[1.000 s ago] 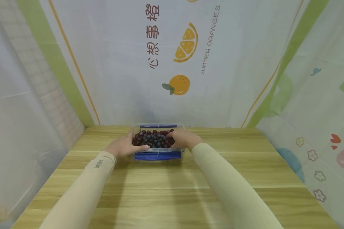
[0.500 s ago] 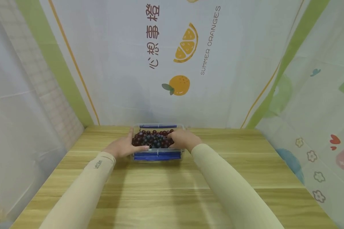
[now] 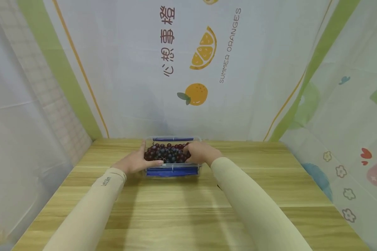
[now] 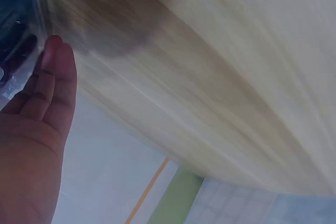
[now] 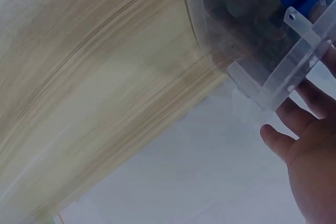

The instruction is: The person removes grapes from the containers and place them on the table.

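Note:
A clear plastic container (image 3: 172,165) with blue clips stands at the back of the table, filled with dark red and purple grapes (image 3: 168,153). My left hand (image 3: 133,162) rests against its left side, the thumb along the front rim; in the left wrist view the left hand's fingers (image 4: 60,85) lie nearly straight beside the wall. Over the right rim reaches my right hand (image 3: 202,152), thumb and a finger down at the grapes. In the right wrist view the right hand (image 5: 315,145) has spread fingers at the container's rim (image 5: 286,64); whether it pinches a grape is hidden.
Around the container lies the wooden table (image 3: 172,216). A white curtain (image 3: 128,87) with printed oranges hangs right behind it, with more printed cloth (image 3: 342,139) at the sides. A small dark thing (image 3: 219,187) shows beside the right sleeve.
Both hands and the container have barely moved. The small dark thing beside the right sleeve was not visible before.

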Demonstrator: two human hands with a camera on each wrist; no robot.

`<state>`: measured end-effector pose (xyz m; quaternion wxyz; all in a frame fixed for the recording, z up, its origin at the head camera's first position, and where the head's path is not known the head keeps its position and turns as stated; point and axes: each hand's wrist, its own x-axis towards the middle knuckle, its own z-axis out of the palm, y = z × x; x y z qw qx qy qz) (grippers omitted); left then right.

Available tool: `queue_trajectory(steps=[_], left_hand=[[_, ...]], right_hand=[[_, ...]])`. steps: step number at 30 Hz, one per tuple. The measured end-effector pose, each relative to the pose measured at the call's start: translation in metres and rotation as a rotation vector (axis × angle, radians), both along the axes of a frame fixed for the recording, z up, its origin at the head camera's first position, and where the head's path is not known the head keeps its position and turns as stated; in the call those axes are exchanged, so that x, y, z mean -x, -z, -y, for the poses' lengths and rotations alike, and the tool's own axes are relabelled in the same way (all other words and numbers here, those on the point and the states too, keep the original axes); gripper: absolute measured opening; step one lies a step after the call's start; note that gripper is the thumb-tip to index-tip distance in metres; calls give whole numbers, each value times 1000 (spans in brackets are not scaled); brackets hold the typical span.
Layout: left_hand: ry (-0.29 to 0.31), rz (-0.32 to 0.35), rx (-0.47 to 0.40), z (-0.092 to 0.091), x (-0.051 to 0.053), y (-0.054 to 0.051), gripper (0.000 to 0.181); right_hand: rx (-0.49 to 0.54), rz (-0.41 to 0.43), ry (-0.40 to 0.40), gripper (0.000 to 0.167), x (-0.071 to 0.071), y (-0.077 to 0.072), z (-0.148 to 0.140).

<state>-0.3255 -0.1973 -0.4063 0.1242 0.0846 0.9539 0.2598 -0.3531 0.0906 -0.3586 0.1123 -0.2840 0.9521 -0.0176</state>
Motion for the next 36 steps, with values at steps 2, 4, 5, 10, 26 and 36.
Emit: queue_trajectory(steps=[2, 4, 5, 10, 26, 36], left_hand=[[7, 10, -44, 0, -1, -2, 144], [20, 26, -78, 0, -1, -4, 147], [25, 32, -91, 0, -1, -4, 148], [18, 32, -129, 3, 0, 1, 149], [-37, -10, -181, 1, -1, 13, 143], [-25, 4, -153, 3, -3, 10, 138]], right_hand=[[-1, 6, 3, 48, 0, 0, 0], [-4, 11, 6, 48, 1, -1, -1], [-2, 12, 5, 47, 0, -1, -1], [13, 25, 8, 47, 2, 1, -2], [99, -15, -51, 26, 5, 0, -9], [12, 7, -22, 32, 2, -4, -1]])
